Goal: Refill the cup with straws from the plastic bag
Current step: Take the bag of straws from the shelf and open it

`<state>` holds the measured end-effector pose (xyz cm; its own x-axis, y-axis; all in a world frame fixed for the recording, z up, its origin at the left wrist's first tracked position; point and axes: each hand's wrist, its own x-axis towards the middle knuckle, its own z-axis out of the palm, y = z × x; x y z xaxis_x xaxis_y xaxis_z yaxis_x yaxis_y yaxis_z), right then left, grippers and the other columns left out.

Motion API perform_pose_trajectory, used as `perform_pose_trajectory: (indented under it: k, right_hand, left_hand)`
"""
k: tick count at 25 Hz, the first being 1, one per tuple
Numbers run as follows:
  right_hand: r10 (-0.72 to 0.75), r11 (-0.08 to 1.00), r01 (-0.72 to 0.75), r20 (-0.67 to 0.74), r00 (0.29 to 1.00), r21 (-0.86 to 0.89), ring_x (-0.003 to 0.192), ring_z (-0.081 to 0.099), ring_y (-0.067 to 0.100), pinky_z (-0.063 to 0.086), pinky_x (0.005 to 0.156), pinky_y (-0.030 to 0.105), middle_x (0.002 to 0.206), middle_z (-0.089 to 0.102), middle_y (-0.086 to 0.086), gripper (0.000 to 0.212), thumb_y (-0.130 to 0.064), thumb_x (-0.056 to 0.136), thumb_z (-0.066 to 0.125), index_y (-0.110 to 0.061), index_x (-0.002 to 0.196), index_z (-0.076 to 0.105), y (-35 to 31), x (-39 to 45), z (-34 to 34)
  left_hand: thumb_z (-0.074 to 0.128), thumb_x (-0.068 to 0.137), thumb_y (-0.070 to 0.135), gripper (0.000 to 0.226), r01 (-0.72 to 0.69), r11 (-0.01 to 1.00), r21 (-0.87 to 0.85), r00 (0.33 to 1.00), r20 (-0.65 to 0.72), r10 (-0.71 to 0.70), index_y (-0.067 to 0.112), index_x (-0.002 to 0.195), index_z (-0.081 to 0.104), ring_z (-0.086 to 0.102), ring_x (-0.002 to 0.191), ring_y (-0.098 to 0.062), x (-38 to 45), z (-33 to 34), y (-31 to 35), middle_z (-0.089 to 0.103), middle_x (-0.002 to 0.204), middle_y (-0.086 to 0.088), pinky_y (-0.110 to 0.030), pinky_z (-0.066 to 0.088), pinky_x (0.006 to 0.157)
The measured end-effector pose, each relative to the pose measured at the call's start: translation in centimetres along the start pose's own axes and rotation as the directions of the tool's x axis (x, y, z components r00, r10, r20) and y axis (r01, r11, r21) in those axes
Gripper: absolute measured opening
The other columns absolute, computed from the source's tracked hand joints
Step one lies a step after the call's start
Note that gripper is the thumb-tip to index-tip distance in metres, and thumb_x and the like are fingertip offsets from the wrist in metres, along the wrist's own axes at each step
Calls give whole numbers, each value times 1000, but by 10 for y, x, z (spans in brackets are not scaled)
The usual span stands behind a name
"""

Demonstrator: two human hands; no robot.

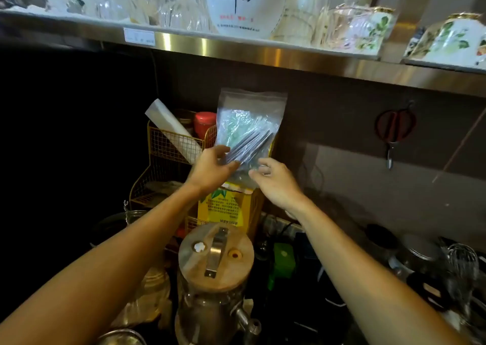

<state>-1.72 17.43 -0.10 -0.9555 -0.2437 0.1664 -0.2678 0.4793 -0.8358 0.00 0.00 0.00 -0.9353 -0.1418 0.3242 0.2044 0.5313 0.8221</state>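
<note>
The left hand [210,167] pinches the plastic bag [249,123] of straws [249,144] at the bottom. The right hand [276,181] is loosely spread beside it. It should hold the bag too, so nothing spills.

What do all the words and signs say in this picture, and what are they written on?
"禅韵": big black brush characters, as best they read, on the white jar on the shelf.
Small red print lower on that jar: too small to read.
White label on the steel shelf edge: too blurred to read.
Yellow box below the plastic bag: rows of green print, too blurred to read.
</note>
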Motion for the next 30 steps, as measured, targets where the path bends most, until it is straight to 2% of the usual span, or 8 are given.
perform_pose_trajectory:
  k: [3,5,8,11,17,20,24,30]
  right_hand:
    - [6,1000,-6,-25,1000,2,137,55,20,49,104,32,157,51,10,58,-30,104,62,-14,156,44,2,11,15]
    - [21,999,-22,-41,999,-43,135,52,17,43,97,27,157,49,8,59,-29,104,61,-13,157,41,3,17,26]
    - [46,998,-50,-104,994,-44,147,45,29,45,113,38,162,44,10,71,-33,101,62,-12,161,31,8,32,44]
    - [103,990,-121,-207,973,-75,145,49,32,48,109,36,161,44,16,77,-28,102,63,-4,163,22,9,45,54]
    - [87,979,-149,-371,924,-141,125,64,28,39,82,21,132,69,12,44,-24,103,65,-4,140,53,7,61,66]
    - [29,986,-97,-440,898,-133,101,72,26,58,88,30,107,76,10,15,-14,103,61,-7,106,73,10,63,66]
    - [-54,999,45,-444,894,-31,80,74,26,63,74,47,86,74,5,15,-10,97,63,-15,84,71,17,53,66]
    - [-181,975,218,-416,891,43,71,73,23,59,62,35,73,68,0,18,-11,98,64,-20,83,65,11,17,45]
  left_hand:
    - [72,96,27,67,60,996,-60,998,-25,-62,7,153,43,57,119,-11,8,3,-14,57,147,-12,-11,46,78]
    - [73,95,30,70,76,994,-77,996,-43,-79,9,153,41,54,117,-10,14,9,-24,57,147,-12,-19,50,88]
    - [73,93,36,76,109,987,-117,991,-64,-117,10,156,37,54,128,-16,23,13,-36,54,149,-12,-33,48,105]
    - [70,96,31,73,154,976,-156,986,-36,-162,10,157,35,52,127,-16,29,17,-45,54,147,-8,-26,42,96]
    - [72,92,31,51,158,972,-174,983,-61,-171,15,138,55,68,114,-21,37,18,-61,69,121,0,-36,57,93]
    - [70,95,28,60,163,973,-165,984,-48,-173,11,148,48,61,126,-24,36,17,-60,63,137,-6,-33,53,97]
    - [69,97,26,62,167,974,-150,983,-53,-177,8,151,45,59,123,-19,30,13,-58,61,139,-5,-24,50,94]
    - [66,97,39,64,164,971,-174,984,-47,-174,8,149,45,67,114,-26,20,4,-38,68,122,-8,-37,57,95]
